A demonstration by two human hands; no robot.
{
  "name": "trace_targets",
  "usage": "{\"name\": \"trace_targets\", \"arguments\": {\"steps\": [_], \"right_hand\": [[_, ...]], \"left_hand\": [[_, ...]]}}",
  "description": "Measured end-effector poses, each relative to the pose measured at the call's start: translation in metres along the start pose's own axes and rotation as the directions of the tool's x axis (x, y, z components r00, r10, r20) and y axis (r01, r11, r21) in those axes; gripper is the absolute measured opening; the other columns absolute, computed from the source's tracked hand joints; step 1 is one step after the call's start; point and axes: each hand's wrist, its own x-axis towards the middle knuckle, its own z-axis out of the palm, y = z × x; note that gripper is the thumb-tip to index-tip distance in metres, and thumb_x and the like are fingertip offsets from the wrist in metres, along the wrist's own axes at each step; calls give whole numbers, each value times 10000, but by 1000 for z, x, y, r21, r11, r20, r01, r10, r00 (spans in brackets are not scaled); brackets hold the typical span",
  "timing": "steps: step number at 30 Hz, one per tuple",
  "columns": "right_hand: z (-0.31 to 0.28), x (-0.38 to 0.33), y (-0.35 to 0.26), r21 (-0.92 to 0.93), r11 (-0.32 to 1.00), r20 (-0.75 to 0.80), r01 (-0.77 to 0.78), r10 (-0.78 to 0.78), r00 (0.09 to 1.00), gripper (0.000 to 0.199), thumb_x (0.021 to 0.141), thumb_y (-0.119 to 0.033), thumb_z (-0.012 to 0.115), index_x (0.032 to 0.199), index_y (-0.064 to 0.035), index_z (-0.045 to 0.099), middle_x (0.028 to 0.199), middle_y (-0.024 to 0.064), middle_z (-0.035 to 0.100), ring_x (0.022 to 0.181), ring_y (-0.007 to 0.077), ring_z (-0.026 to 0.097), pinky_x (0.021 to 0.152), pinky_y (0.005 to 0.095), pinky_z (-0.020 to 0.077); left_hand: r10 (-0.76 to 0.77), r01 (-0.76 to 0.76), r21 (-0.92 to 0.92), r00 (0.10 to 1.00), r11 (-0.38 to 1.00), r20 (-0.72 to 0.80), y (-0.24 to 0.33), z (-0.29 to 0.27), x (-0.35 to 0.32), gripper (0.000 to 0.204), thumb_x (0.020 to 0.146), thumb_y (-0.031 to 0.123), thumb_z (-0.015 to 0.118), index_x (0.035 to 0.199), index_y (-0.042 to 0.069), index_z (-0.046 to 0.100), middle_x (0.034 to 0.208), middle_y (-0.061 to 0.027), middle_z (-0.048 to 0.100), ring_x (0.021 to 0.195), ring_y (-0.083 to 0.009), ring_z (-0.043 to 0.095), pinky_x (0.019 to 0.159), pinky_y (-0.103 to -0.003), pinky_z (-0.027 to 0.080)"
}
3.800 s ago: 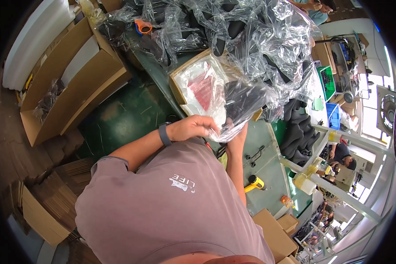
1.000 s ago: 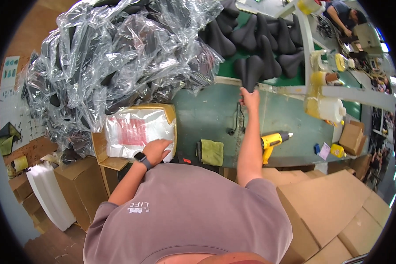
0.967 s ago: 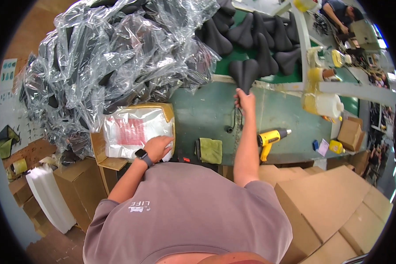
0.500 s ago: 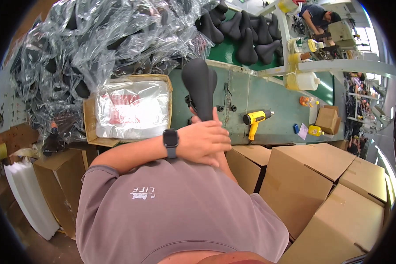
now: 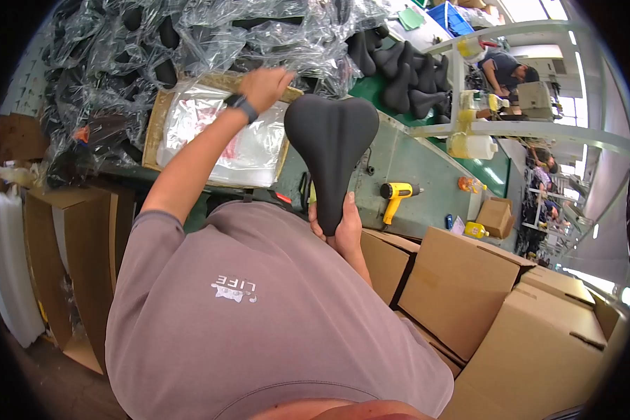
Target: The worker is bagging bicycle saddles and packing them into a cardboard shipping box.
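A black bicycle saddle (image 5: 331, 143) stands in front of me with its broad end away from me and its smooth top in view. My right hand (image 5: 348, 227) is closed around the narrow nose, thumb on the right side and fingertips on the left. My left hand (image 5: 264, 89), a dark watch on its wrist, reaches over the far side of a cardboard box (image 5: 154, 133) of clear plastic bags (image 5: 255, 157). Its fingers stretch to the right, with nothing visible in them; whether they touch a bag cannot be made out.
Plastic-wrapped saddles (image 5: 210, 38) pile up beyond the box, with bare black saddles (image 5: 397, 87) to their right. A yellow heat gun (image 5: 397, 197) lies on the green bench (image 5: 423, 164). Cardboard cartons (image 5: 455, 290) stand at right. A co-worker (image 5: 500, 70) bends over a machine farther off.
My left hand has left the saddle's nose and moved left and away, over the bag box. The saddle has turned so its top faces me, nearer, still in my right hand.
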Motion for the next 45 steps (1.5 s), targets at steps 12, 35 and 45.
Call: {"name": "trace_targets", "arguments": {"steps": [12,35,45], "right_hand": [[-58,0,45,-804,512,26,303,-480,877,493,963,-133,868,1359,14,614,1088,94,716,973,201,674,871,364,562],[28,111,93,38,999,188,36,-43,981,507,1099,-276,711,1513,-76,496,1309,151,697,1050,294,782,839,407,686],[46,130,89,443,759,350,-478,345,871,406,1070,-225,751,1317,57,598,1112,166,662,928,243,645,761,330,622]], "left_hand": [[-240,229,79,956,970,171,-111,187,-194,246,1029,315,717,1016,70,735,1072,-172,715,1035,-404,708,892,-534,580],[-286,267,-575,956,773,59,-69,18,-220,218,998,220,808,1063,15,844,962,-123,831,883,-216,805,806,-345,618],[-312,182,-874,885,-451,346,-70,-73,-289,199,1154,225,637,1225,61,725,1184,-75,804,1102,-178,779,966,-328,633]]}}
